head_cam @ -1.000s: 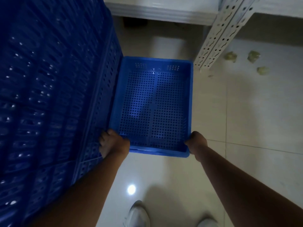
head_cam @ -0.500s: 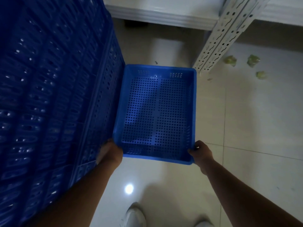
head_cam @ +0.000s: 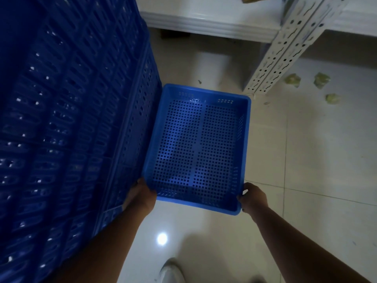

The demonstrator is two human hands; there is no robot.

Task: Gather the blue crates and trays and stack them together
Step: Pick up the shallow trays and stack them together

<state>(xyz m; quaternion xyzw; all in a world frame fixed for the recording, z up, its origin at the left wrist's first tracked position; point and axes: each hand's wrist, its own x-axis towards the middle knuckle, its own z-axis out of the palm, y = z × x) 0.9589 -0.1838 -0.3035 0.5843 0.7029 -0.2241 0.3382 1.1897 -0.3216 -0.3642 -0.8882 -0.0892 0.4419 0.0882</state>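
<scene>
A shallow blue perforated tray [head_cam: 201, 148] lies low over the tiled floor, right beside a tall stack of dark blue slotted crates [head_cam: 67, 129] that fills the left side. My left hand [head_cam: 140, 196] grips the tray's near left corner, wedged between tray and crate stack. My right hand [head_cam: 253, 199] grips the near right corner. The tray is empty. Whether it rests on the floor or hangs just above it I cannot tell.
A white perforated metal shelf post [head_cam: 283, 48] stands beyond the tray's far right corner, with a white shelf board [head_cam: 210, 19] behind. Pale green scraps [head_cam: 320, 80] lie on the floor at right. My white shoe [head_cam: 171, 272] shows at the bottom.
The tray has shifted toward me and slightly to the right along the crate stack, with both hands still on its near corners.
</scene>
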